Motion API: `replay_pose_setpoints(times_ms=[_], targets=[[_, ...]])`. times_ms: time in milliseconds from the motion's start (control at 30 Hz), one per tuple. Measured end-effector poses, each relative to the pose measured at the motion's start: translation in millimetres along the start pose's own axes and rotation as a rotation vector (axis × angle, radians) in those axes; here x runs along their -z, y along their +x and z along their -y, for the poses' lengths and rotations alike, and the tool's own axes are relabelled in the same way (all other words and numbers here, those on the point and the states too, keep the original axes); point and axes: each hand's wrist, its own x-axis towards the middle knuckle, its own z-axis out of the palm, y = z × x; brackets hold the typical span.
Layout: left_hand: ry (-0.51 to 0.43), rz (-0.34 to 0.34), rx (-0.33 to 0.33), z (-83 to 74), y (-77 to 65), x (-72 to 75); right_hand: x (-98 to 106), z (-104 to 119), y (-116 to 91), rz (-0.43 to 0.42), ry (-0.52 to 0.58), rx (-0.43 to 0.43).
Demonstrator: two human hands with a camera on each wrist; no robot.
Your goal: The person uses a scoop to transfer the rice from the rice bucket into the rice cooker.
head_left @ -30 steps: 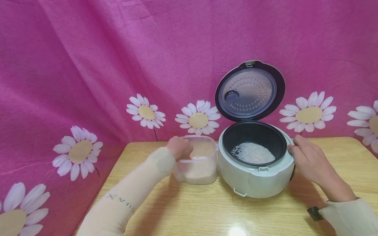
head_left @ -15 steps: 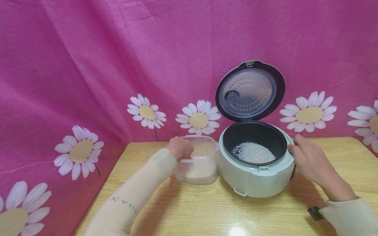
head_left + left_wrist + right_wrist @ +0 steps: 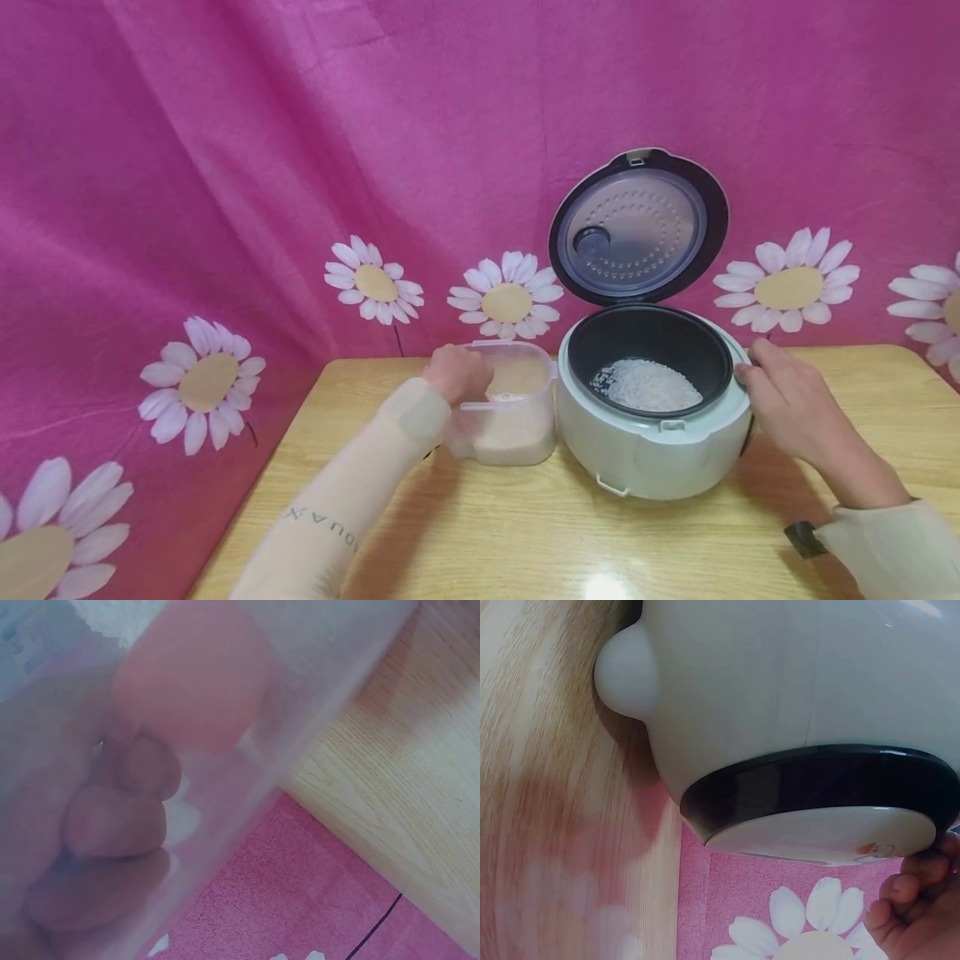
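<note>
My left hand point(image 3: 458, 375) reaches into a translucent rice container point(image 3: 512, 437) that stands against the left side of the rice cooker point(image 3: 647, 462). Through the cloudy container wall, the left wrist view shows curled fingers point(image 3: 116, 825) gripping a pinkish-red scoop point(image 3: 199, 675) close to white rice. Most of the scoop is hidden in the head view. The cooker's lid point(image 3: 637, 225) stands up, and white rice point(image 3: 648, 386) lies in its dark inner pot point(image 3: 637, 329). On the cooker's right rim my right hand point(image 3: 787, 404) holds on, its fingers bent by the cooker's side.
Both appliances stand on a light wooden table point(image 3: 517, 533), near its back edge. Behind it hangs a pink cloth point(image 3: 450, 167) printed with white daisies. A black strap end point(image 3: 804, 540) hangs from the right sleeve.
Hardly anything differs. The left forearm has shifted slightly to the right, with that hand still at the container. The right hand keeps its place on the cooker.
</note>
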Motion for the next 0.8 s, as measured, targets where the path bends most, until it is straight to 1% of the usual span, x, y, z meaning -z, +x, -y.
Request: replay_pose_setpoints(times_ms=[167,367,600,800], targets=[[-0.025,-0.004,0.001,0.6,0.2,1.4,0.9,-0.3,0.5,-0.005,-0.003,0.0],[0.017,-0.003,0.005,-0.8,-0.2,0.7,-0.2,0.1,0.1,-0.016,-0.004,0.009],[0.035,-0.004,-0.006,-1.3,0.3,-1.2,-1.0,-0.2,-0.3,-0.04,-0.016,0.029],[0.066,-0.035,-0.007,-1.9,0.1,-1.0,-2.5,-2.1,-0.8,-0.086,-0.018,0.069]])
